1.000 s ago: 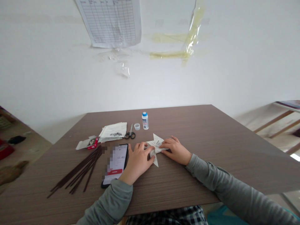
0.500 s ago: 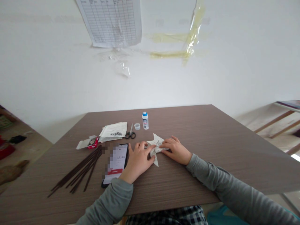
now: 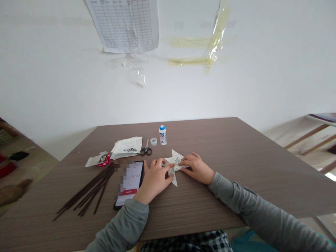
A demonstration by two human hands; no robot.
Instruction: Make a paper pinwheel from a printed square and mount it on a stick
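A folded paper pinwheel (image 3: pixel 173 170) with printed lettering lies on the table between my hands, its pointed blades facing several ways. My left hand (image 3: pixel 156 178) grips its left side, with the index finger reaching to the centre and the thumb near the lower blade. On the other side, my right hand (image 3: pixel 196 168) has its fingertips and thumb closed on the right blade. Parts of the pinwheel are hidden beneath the fingers. Close by my left wrist lies a phone (image 3: pixel 129 185) with a lit screen.
Behind stand a white glue bottle (image 3: pixel 163 135) with a blue top and a small clear cap (image 3: pixel 153 141). Scissors (image 3: pixel 146 148), printed paper sheets (image 3: pixel 127 146), an open red box of small metal pieces (image 3: pixel 104 159) and several dark brown sticks (image 3: pixel 89 189) lie leftward.
Both hands and the pinwheel stay in nearly the same place. The phone's timer reads one second later.
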